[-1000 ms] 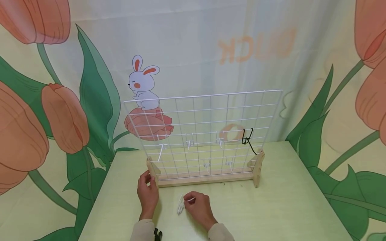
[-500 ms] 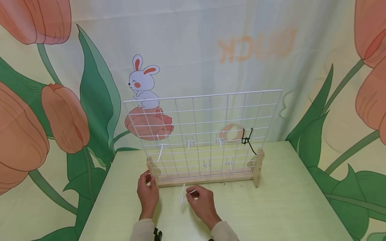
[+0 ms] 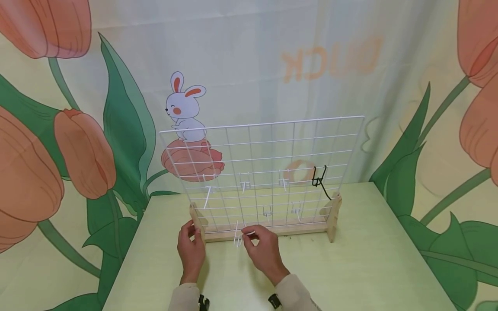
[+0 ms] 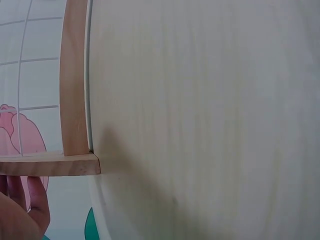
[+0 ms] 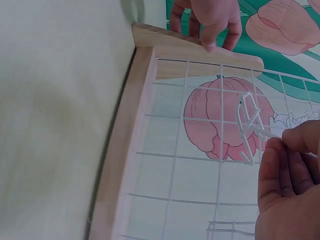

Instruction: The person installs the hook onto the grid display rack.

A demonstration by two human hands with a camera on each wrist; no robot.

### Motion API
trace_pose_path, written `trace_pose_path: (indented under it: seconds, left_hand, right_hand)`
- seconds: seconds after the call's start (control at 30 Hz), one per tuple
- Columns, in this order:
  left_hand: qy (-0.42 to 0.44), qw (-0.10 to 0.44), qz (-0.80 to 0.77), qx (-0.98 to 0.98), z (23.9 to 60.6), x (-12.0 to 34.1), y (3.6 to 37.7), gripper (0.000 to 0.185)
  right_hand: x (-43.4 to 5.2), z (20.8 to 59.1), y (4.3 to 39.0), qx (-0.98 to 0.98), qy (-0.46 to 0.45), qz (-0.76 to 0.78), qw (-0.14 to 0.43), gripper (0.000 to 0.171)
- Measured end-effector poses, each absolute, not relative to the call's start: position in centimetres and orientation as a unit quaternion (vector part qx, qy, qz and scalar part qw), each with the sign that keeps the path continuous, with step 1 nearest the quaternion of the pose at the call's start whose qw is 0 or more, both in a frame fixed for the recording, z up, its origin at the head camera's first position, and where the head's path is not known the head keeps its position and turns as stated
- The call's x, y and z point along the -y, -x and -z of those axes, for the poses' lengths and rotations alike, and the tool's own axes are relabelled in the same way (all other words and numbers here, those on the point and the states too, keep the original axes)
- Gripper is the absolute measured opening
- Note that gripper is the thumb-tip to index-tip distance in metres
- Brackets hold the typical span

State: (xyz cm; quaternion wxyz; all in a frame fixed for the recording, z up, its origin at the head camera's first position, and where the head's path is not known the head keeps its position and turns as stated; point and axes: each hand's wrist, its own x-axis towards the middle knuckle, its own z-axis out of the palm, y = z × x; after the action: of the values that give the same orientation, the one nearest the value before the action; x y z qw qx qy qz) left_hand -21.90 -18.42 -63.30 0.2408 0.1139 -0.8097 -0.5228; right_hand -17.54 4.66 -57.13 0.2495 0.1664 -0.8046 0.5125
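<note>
A white wire grid panel stands upright in a wooden base on the pale green table. My left hand grips the base's left wooden foot; its fingers curl over that foot in the right wrist view. My right hand pinches a small white wire hook by its prong and holds it just in front of the grid's bottom rows. In the right wrist view the hook hangs close to the grid wires. Several white hooks and one black hook hang on the grid.
A printed curtain with tulips and a rabbit hangs behind the table. The table's left edge lies close to my left hand. Bare tabletop stretches to the right of the base's right foot.
My right hand has lifted the white hook off the table and carried it forward and up to the grid's lower left rows. My left hand has stayed on the wooden foot.
</note>
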Motion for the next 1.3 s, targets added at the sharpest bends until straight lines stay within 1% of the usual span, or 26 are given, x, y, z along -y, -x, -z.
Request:
trace_pose_path:
  seconds: [0.13, 0.27, 0.53, 0.73, 1.13, 1.3]
  left_hand:
    - [-0.116, 0.243, 0.520, 0.811, 63.5, 18.4, 21.9, 0.036]
    - [-0.119, 0.243, 0.520, 0.810, 63.6, 18.4, 21.9, 0.036]
    - [-0.117, 0.258, 0.510, 0.812, 63.9, 18.5, 22.0, 0.036]
    - [-0.112, 0.259, 0.509, 0.814, 64.0, 18.6, 22.0, 0.036]
    - [-0.109, 0.250, 0.515, 0.812, 63.7, 18.5, 22.0, 0.037]
    - [-0.109, 0.250, 0.514, 0.813, 63.8, 18.5, 22.1, 0.036]
  right_hand:
    - [-4.6, 56.3, 18.0, 0.807, -0.194, -0.486, 0.273, 0.018]
    - [-4.2, 55.4, 18.3, 0.811, -0.214, -0.466, 0.283, 0.015]
    - [-3.0, 54.3, 19.3, 0.816, -0.231, -0.441, 0.293, 0.013]
    - [-2.4, 53.8, 20.2, 0.820, -0.234, -0.415, 0.316, 0.013]
    - [-1.9, 54.0, 21.7, 0.829, -0.236, -0.388, 0.327, 0.015]
    - [-1.7, 54.4, 22.0, 0.832, -0.238, -0.363, 0.345, 0.016]
